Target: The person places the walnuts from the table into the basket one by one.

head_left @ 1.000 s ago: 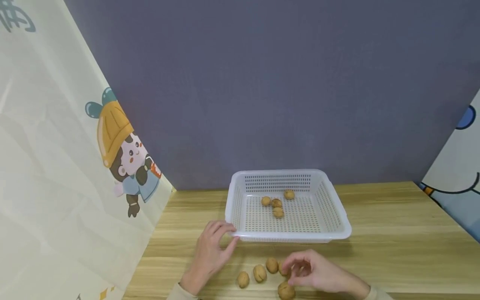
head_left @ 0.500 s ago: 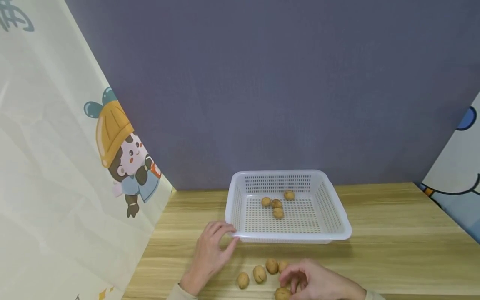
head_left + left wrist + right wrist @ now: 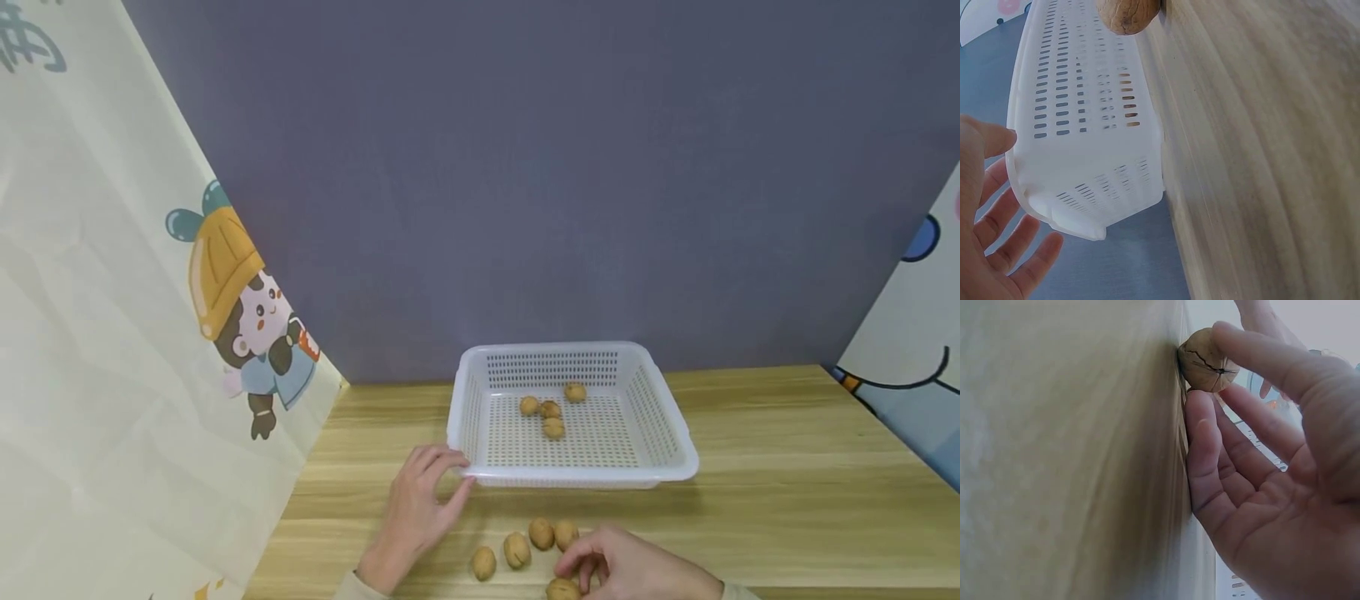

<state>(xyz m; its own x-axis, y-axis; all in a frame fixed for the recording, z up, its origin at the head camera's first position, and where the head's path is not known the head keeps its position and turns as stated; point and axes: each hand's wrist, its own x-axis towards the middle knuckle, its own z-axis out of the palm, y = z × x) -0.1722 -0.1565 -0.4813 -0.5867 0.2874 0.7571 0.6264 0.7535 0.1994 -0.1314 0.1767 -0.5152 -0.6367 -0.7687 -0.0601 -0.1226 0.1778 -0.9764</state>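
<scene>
A white plastic basket [image 3: 573, 473] with slotted walls stands on the table, several walnuts lying on its floor, among them one walnut [image 3: 553, 427] nearest the front. My left hand [image 3: 420, 508] holds the rim at its near left corner; in the left wrist view the thumb [image 3: 999, 139] is on one side of the rim and the fingers are on the other. At the bottom of the head view, my right hand [image 3: 630, 567] pinches a cracked walnut [image 3: 1207, 362] between thumb and fingers, low against the tabletop. Several loose walnuts lie between the hands, including one walnut [image 3: 517, 550] near the middle.
The wood-grain table [image 3: 780, 483] extends to both sides of the basket. Behind it rises a dark grey-blue panel [image 3: 525, 167]. A pale sheet with a cartoon figure [image 3: 258, 333] borders the left, and another printed sheet [image 3: 907, 333] the right.
My right hand has moved slightly toward the near edge and left, closing on the nearest walnut, which has shifted a little left. The left hand has stayed at the basket corner.
</scene>
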